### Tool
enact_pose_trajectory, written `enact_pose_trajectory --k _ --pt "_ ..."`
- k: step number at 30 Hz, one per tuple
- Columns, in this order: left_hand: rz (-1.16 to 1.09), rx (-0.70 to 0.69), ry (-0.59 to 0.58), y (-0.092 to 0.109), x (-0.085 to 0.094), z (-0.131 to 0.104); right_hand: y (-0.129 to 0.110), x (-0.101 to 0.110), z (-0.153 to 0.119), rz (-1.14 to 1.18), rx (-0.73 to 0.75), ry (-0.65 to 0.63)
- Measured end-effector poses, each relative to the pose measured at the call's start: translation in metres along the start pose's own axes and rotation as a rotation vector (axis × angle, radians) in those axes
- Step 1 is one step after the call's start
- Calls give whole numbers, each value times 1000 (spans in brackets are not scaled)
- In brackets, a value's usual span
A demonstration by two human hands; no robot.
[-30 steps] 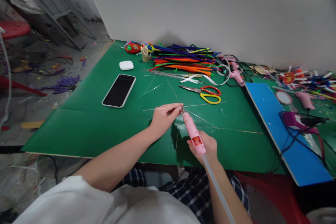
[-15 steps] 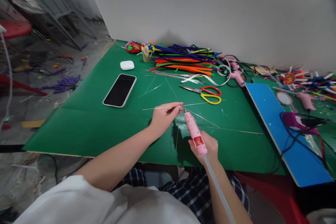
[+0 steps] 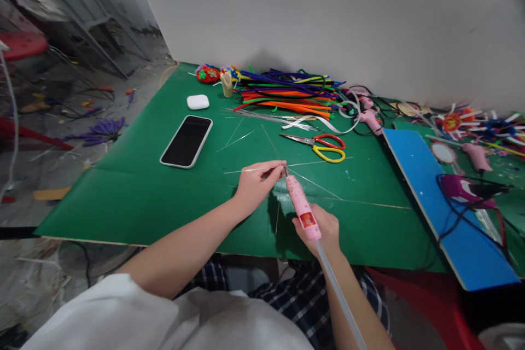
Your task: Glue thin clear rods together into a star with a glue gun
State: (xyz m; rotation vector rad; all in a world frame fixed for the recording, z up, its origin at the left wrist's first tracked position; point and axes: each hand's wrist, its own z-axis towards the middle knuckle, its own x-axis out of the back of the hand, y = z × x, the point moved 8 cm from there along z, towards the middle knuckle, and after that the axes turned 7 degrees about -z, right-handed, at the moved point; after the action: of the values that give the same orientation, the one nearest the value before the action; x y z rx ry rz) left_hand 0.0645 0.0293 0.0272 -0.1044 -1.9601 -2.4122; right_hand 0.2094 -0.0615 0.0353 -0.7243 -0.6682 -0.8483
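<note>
Green table (image 3: 135, 191) against a pale wall (image 3: 328, 22): your work sits right of mid-table, nearer the front edge than the back. Several thin wires (image 3: 314, 182) spread outward from one meeting point. Your left hand (image 3: 254, 188) pinches them there, thumb against fingers; your right hand (image 3: 326, 227) is closed around a pink glue gun (image 3: 301, 205), its nozzle at the meeting point.

Progress, as judged: the spokes are laid out and joining appears under way at the centre; no finished joint can be confirmed. Beyond your fingertips, loose strands (image 3: 235, 141) lie apart from the hub, and a bundle of wires (image 3: 270, 116) lies behind them. Scissors (image 3: 303, 140) rest right of these, out of your hands. Colourful fuzzy stems (image 3: 287, 93) are heaped along the back edge, unused in the joint as far as seen.

Not verifiable: your fingertips cover the joint, so glue and exact wire count cannot be told. The trigger is hidden by your grip. The glue stick (image 3: 340, 290) runs out of view at the bottom; clutter at the right edge is cut off.
</note>
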Motion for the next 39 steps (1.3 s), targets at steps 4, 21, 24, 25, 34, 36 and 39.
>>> enact_pose_trajectory --k 4,21,24,25,34,36,39 --pt "-16 3 2 -1 1 0 0 1 0 -1 -8 6" --pt "-12 3 4 -1 0 0 -2 1 1 -7 7 12" --pt "-33 12 0 -1 -1 0 -1 2 1 -12 6 25" --pt "-38 17 1 0 -1 0 -1 2 1 -15 8 29" --pt "-92 63 2 -2 -2 -1 -2 8 2 -16 24 89" --pt "-62 39 5 -1 -1 0 -2 6 1 -2 20 65" --pt "-23 4 4 0 0 0 -1 1 0 11 4 9"
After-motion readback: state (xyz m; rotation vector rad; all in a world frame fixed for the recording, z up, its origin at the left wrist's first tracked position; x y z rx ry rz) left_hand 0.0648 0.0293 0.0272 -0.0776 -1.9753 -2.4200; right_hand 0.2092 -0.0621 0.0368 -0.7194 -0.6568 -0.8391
